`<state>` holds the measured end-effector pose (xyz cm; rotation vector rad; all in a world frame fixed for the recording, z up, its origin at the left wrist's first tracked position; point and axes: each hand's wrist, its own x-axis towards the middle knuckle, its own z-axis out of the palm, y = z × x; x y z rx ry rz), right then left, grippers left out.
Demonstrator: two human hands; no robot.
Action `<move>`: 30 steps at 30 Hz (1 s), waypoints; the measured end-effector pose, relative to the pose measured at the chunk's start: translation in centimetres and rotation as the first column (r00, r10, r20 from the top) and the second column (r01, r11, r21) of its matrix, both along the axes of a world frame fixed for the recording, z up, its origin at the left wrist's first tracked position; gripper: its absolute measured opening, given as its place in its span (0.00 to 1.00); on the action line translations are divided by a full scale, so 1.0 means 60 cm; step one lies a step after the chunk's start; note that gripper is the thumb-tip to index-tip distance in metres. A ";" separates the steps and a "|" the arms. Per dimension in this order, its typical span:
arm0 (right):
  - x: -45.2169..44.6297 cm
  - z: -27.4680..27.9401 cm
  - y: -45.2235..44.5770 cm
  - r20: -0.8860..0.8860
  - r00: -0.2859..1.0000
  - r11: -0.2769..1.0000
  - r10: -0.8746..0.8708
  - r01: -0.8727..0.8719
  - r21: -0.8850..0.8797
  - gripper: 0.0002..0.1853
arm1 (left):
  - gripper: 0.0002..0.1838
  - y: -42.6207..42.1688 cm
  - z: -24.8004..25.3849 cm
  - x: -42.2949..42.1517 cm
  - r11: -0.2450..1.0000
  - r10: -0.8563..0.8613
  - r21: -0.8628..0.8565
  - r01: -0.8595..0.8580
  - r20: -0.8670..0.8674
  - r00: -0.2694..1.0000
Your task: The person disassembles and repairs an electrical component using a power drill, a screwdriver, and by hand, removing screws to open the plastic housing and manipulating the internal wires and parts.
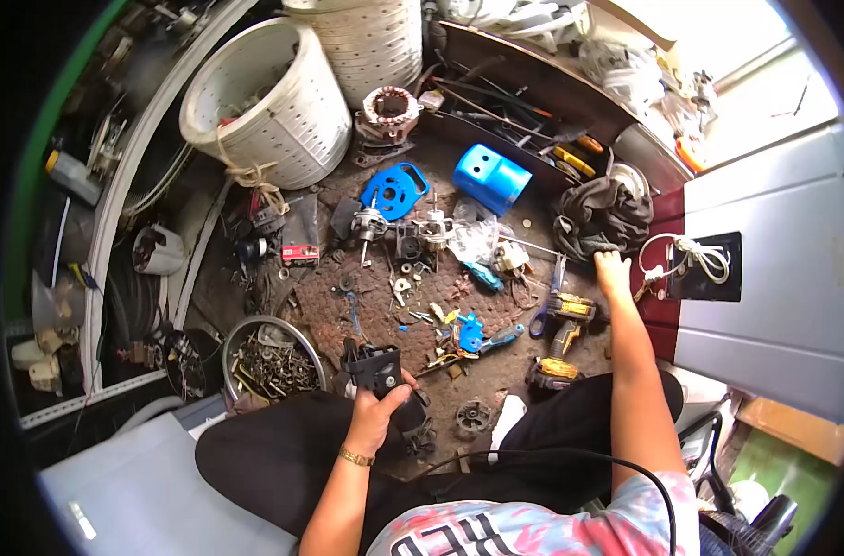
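Observation:
My left hand (382, 416), with a gold watch on the wrist, is closed around a black boxy machine part (377, 371) with a round silver spot on its face. The part is held above my lap, and its underside is hidden. My right arm stretches forward, and my right hand (614, 275) has its fingers curled at the lower edge of a dark crumpled rag (602, 221). Just left of that hand lie a yellow-and-black cordless drill (561, 347) and blue-handled scissors (539, 322).
A metal bowl of screws (273, 360) stands left of my knees. Small motor parts, a blue round cover (394, 192) and a blue cylinder housing (492, 179) lie ahead. White perforated buckets (273, 111) and a tool tray (524, 111) stand behind; a grey panel (774, 250) is at right.

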<state>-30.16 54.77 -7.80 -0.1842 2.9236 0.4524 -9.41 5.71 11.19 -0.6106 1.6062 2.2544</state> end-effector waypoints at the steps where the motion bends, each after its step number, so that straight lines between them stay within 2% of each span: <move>1: -0.007 0.011 0.014 -0.047 0.998 0.997 0.048 -0.050 -0.053 0.19 | 0.12 0.001 0.004 0.000 0.999 0.017 0.031 -0.017 0.001 1.000; 2: -0.025 0.022 0.026 -0.055 0.997 0.982 0.049 -0.058 -0.182 0.20 | 0.13 -0.004 0.000 0.003 1.000 0.012 0.014 -0.011 -0.014 1.000; 3: -0.034 0.045 0.041 0.002 0.995 0.972 0.099 -0.097 -0.213 0.19 | 0.14 -0.004 0.006 0.006 0.997 0.048 0.055 -0.047 -0.008 0.999; 5: -0.057 0.077 0.050 0.212 0.977 0.954 -0.020 0.081 -0.288 0.19 | 0.15 -0.004 0.020 0.004 0.986 0.102 0.133 -0.100 -0.011 0.995; 6: -0.055 0.087 0.033 0.277 0.959 0.966 -0.060 0.126 -0.228 0.17 | 0.15 -0.006 0.013 0.010 0.986 0.104 0.136 -0.097 -0.042 0.994; 7: -0.045 0.088 0.020 0.340 0.934 0.971 -0.108 0.172 -0.164 0.16 | 0.18 -0.006 0.009 0.017 0.968 0.123 0.225 -0.109 -0.046 0.991; 8: -0.034 0.038 0.034 0.323 0.945 0.983 -0.057 0.109 -0.146 0.15 | 0.21 -0.009 0.005 0.021 0.944 0.142 0.308 -0.121 -0.046 0.989; 9: -0.018 0.016 0.025 0.392 0.907 0.975 -0.153 0.203 -0.088 0.15 | 0.25 -0.012 0.002 0.024 0.913 0.163 0.384 -0.135 -0.041 0.986; 10: 0.008 -0.010 0.011 0.311 0.921 0.955 -0.233 0.277 -0.106 0.16 | 0.36 -0.002 0.032 0.021 0.861 0.227 0.481 -0.164 -0.075 0.971; 11: 0.032 -0.031 -0.005 0.237 0.919 0.927 -0.314 0.351 -0.131 0.17 | 0.38 -0.007 0.043 0.028 0.835 0.225 0.526 -0.164 -0.054 0.973; 13: 0.051 -0.033 -0.032 0.096 0.937 0.934 -0.336 0.345 -0.097 0.19 | 0.42 -0.018 0.053 0.041 0.776 0.213 0.609 -0.164 -0.008 0.977; 15: 0.052 -0.041 -0.043 -0.064 0.941 0.938 -0.333 0.337 0.074 0.14 | 0.41 -0.031 0.054 0.055 0.839 0.196 0.510 -0.189 0.040 0.980; 17: 0.043 -0.050 -0.043 -0.074 0.940 0.931 -0.332 0.340 0.132 0.12 | 0.41 -0.042 0.053 0.059 0.906 0.183 0.382 -0.182 0.034 0.983; 19: 0.034 -0.038 -0.046 -0.156 0.932 0.926 -0.327 0.349 0.147 0.12 | 0.41 -0.050 0.053 0.050 0.883 0.177 0.442 -0.158 -0.003 0.984; 21: 0.022 -0.033 -0.030 -0.036 0.961 0.944 -0.273 0.275 0.184 0.13 | 0.43 -0.053 0.061 0.045 0.853 0.183 0.504 -0.135 -0.046 0.982; 22: 0.016 -0.032 -0.021 0.041 0.959 0.953 -0.282 0.274 0.132 0.14 | 0.45 -0.058 0.062 0.038 0.844 0.150 0.531 -0.083 -0.085 0.985; 23: 0.014 -0.031 -0.010 0.123 0.950 0.957 -0.287 0.278 0.082 0.17 | 0.45 -0.059 0.062 0.034 0.818 0.178 0.563 -0.114 -0.059 0.982; 24: 0.019 -0.037 0.011 0.071 0.988 0.990 -0.140 0.138 0.035 0.12 | 0.46 -0.059 0.060 0.032 0.791 0.200 0.595 -0.144 -0.028 0.979; 25: 0.022 -0.013 0.015 0.090 0.993 0.997 -0.073 0.073 0.008 0.16 | 0.47 -0.057 0.056 0.030 0.759 0.222 0.628 -0.172 -0.001 0.975; 27: 0.030 0.030 0.021 0.014 0.997 0.992 0.070 -0.069 -0.105 0.21 | 0.46 -0.065 0.029 0.025 0.719 0.224 0.664 -0.205 0.057 0.973; 29: 0.025 0.061 0.021 -0.036 0.988 0.955 0.151 -0.155 -0.253 0.16 | 0.44 -0.075 0.017 0.019 0.694 0.230 0.678 -0.242 0.110 0.967; 30: 0.029 0.073 0.021 -0.044 0.987 0.960 0.156 -0.162 -0.227 0.15 | 0.40 -0.072 0.014 0.017 0.665 0.291 0.669 -0.332 0.178 0.940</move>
